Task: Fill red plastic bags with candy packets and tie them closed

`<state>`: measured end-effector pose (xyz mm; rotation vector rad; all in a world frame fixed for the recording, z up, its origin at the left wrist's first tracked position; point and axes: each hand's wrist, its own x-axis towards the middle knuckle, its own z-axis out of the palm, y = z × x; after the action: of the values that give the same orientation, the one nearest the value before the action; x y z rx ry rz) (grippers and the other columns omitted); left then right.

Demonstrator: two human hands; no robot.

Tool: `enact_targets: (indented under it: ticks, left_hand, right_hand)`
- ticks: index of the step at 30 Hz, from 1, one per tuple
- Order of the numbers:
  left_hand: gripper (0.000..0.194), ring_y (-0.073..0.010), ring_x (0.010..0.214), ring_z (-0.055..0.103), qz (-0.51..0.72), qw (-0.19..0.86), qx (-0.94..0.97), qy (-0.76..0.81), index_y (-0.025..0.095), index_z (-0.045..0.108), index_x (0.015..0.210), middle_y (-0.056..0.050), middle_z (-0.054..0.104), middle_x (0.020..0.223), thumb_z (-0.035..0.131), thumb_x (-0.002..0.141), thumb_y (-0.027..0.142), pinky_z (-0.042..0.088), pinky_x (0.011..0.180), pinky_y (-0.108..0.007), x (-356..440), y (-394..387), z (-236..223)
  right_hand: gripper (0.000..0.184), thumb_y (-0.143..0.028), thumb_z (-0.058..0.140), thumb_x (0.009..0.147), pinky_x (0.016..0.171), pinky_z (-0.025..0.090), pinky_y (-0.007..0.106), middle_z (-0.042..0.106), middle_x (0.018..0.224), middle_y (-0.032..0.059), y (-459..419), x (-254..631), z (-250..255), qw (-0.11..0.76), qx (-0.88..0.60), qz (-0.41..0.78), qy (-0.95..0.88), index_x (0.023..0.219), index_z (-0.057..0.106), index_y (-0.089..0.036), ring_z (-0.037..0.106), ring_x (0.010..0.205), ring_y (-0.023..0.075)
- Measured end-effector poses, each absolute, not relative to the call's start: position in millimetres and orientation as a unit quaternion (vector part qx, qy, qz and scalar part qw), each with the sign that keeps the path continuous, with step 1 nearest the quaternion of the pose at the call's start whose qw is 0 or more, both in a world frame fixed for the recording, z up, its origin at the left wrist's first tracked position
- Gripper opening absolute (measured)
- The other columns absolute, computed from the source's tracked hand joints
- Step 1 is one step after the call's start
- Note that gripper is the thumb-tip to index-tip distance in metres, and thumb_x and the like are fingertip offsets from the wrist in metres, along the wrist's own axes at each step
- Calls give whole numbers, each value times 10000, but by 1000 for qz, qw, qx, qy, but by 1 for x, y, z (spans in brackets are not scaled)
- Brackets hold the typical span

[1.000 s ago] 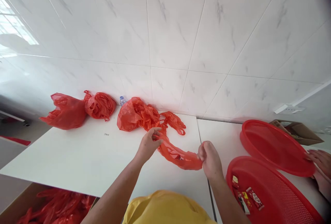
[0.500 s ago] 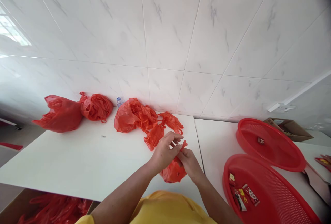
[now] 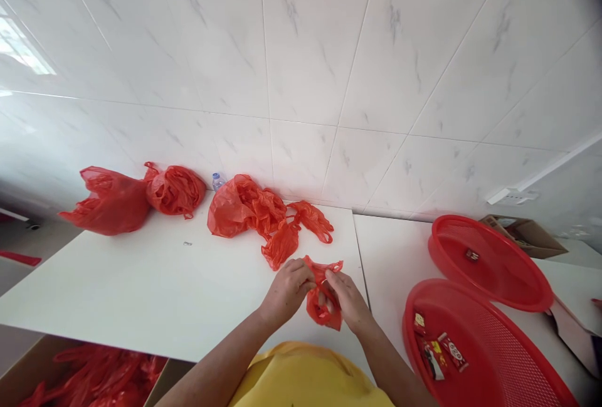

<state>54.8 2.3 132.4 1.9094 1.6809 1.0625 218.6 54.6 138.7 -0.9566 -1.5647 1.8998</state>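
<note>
Close to my body, over the front of the white table (image 3: 141, 294), both hands grip a small red plastic bag (image 3: 324, 314). My left hand (image 3: 290, 285) is closed on the bag's upper left edge. My right hand (image 3: 345, 297) pinches its upper right part near a handle loop, with fingers behind the plastic. What the bag contains, if anything, I cannot make out. Just beyond my hands lie loose crumpled red bags (image 3: 282, 244), touching a fuller red bag (image 3: 230, 209).
Two more red bags (image 3: 117, 203) stand at the back left, with a small clear bottle (image 3: 217, 181) by the wall. On the right are two red baskets (image 3: 493, 256) with a few small packets (image 3: 454, 350). A cardboard box (image 3: 155, 388) of red bags sits below the table's front left edge.
My left hand has moved down and slightly left, and its fingers have closed on the bag's edge. The bag's top is now spread between both hands, with a handle loop showing.
</note>
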Motion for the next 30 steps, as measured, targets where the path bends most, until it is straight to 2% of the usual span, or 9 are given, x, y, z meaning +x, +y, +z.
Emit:
enact_targets:
  ticks: [5,7,9,13,17,20,25,27,30]
  left_hand:
    - [138,-243,1220,494,457,238,619,593,217,561,749,-76,601,1260,507,840,129,409,999,-413,50,3,134]
    - [135,-227,1165,525,447,296,605,589,221,539,767,-60,649,1153,472,853,142,426,959,-381,51,3,136]
    - [122,-187,923,581,433,361,568,600,221,511,771,-25,658,913,448,867,178,458,796,-313,52,3,137]
    - [117,-124,646,447,437,422,499,618,214,457,735,41,515,684,460,852,224,357,596,-244,59,3,137]
    - [74,-116,634,422,435,449,487,610,212,474,754,50,493,674,463,826,213,331,589,-240,64,0,136]
    - [63,-118,652,450,416,452,499,612,211,491,758,44,527,691,461,812,198,344,608,-243,67,-3,136]
    - [84,-123,647,445,397,429,505,635,216,460,741,44,530,700,447,824,219,343,596,-243,66,-6,133]
    - [97,-133,674,472,387,409,525,638,219,451,740,31,546,739,429,834,218,371,626,-256,62,-5,130]
    - [107,-163,803,520,354,332,586,649,214,449,714,-9,575,863,433,811,172,406,744,-295,52,-4,123]
  right_hand:
    - [472,-622,533,833,634,393,288,521,572,-15,62,235,142,226,-289,697,-616,672,627,-190,459,571,135]
    - [494,-616,422,887,688,418,303,564,694,4,62,238,145,231,-273,699,-620,757,667,-207,491,641,148]
    - [486,-557,362,924,745,428,309,591,810,17,61,238,149,230,-281,682,-635,831,701,-222,524,718,156]
    - [188,-347,557,827,742,432,286,605,841,-5,61,233,148,222,-327,632,-666,924,667,-231,541,759,153]
    - [265,-220,558,736,636,411,276,547,677,-50,62,226,133,245,-426,530,-691,990,618,-267,498,634,146]
    - [306,-173,506,708,680,431,306,648,741,-18,62,223,127,236,-478,485,-693,943,673,-274,568,687,172]
    - [324,-191,523,723,842,475,332,728,981,29,60,223,127,264,-412,641,-592,974,723,-240,643,909,203]
    - [311,-273,595,741,854,485,339,730,970,42,64,224,120,288,-400,694,-525,1019,724,-217,647,895,198]
    - [298,-326,665,699,835,494,347,726,859,48,77,226,96,334,-454,671,-482,944,747,-177,638,818,188]
